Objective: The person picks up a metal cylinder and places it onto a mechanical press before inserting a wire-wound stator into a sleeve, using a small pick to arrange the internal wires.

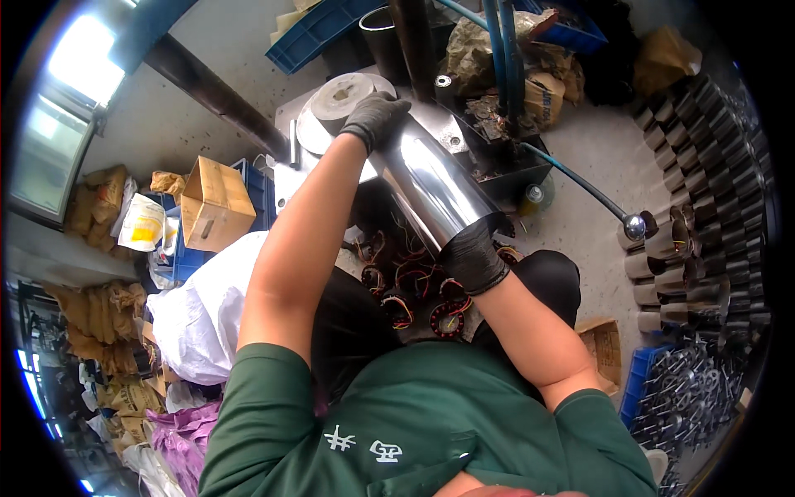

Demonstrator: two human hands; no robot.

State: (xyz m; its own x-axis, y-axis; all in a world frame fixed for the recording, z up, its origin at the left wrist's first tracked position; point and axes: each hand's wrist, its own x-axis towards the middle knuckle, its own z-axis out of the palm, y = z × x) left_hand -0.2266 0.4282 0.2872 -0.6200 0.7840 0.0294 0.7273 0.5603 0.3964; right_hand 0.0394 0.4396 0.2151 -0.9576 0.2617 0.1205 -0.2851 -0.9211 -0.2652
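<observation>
A shiny metal cylinder lies tilted across the front of a metal machine plate, its near end toward my body. My right hand, in a dark glove, is closed round that near end. At the far end my left hand, gloved too, is curled against the cylinder, with its fingertips partly hidden. Just beyond the left hand is a round grey disc on a wider pale base. Below the cylinder, between my knees, are several wound motor stators with coloured wires.
A blue lever with a ball end juts out at right. Stacked dark metal sleeves line the right side above a blue crate of metal parts. A black tray stands beside the plate. Cardboard boxes and white sacking sit at left.
</observation>
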